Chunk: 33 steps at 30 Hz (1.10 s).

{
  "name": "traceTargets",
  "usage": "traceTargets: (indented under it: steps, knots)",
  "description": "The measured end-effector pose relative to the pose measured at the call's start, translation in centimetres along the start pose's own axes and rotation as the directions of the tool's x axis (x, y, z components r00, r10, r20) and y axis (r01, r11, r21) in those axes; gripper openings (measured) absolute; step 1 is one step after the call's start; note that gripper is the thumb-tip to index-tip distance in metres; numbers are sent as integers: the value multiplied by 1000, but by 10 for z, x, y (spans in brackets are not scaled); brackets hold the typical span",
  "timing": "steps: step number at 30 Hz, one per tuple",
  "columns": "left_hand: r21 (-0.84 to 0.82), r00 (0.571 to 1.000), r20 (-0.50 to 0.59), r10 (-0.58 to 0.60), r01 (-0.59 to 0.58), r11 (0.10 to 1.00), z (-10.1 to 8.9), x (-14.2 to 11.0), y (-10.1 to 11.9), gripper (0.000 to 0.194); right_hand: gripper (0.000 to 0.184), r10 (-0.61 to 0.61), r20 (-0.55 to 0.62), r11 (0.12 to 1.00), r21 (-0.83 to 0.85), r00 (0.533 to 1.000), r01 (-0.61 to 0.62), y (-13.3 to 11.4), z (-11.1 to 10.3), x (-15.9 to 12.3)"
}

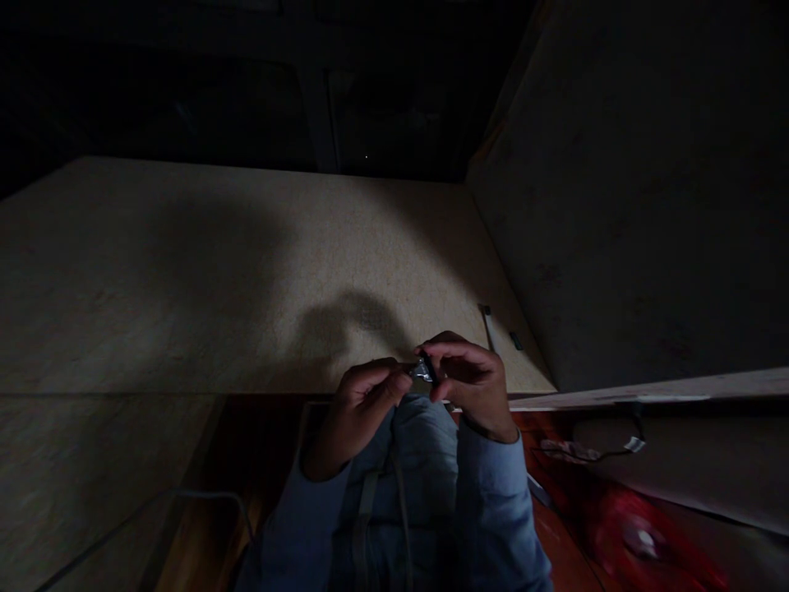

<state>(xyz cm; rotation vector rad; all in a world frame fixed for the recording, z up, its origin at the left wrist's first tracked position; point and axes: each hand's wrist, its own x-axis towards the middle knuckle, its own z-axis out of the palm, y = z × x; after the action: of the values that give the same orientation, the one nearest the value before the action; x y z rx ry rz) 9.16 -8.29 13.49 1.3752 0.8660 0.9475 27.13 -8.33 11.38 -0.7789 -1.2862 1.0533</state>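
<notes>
Both hands meet in front of my body, just over the near edge of the table. Between them is a small shiny silver-and-black thing (422,370), whose kind I cannot make out in the dim light. My left hand (365,403) pinches its silver end between thumb and fingers. On the other side, my right hand (474,380) grips the black part with thumb and fingertips. Beyond the right hand, a thin white stick with a dark end (489,329) lies on the table, partly behind the hand. Beside it is a small dark green piece (516,340).
The pale table (345,238) runs back to a dark window (382,115). A wall or panel (641,222) rises on the right. Below right are a red bag (647,534) and a black cable (639,429). A grey cable (203,493) curves at lower left.
</notes>
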Motion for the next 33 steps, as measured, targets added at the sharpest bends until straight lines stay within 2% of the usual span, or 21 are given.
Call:
traceTargets:
  steps: [3,10,13,17,22,25,28,33]
  knots:
    - [-43,1000,-26,9,-10,999,2,1,-4,54,42,-4,13,1000,22,1000,4,-1,-2,0]
    - [-161,995,73,-61,72,984,2,-1,-8,59,45,-17,-28,1000,25,999,18,1,-3,-2]
    - [-244,992,114,-60,87,966,3,-1,-8,55,42,-31,-33,998,46,999,33,1,-1,-2]
    - [-333,979,171,-111,164,929,5,1,-8,50,43,-17,-65,998,53,998,21,-1,0,-2]
    - [-408,974,175,-146,207,889,5,3,-8,50,41,-24,-8,999,28,1000,24,-4,-1,-2]
    - [-501,967,178,-183,249,829,7,5,-9,49,47,-50,14,997,-62,999,51,-10,0,-3]
    - [-608,951,206,-230,309,731,9,7,-11,44,40,-89,-10,979,-183,996,86,-17,3,-3]
    - [-746,883,393,-258,470,472,9,9,-17,33,24,-142,-11,909,-397,990,126,-24,5,-2]
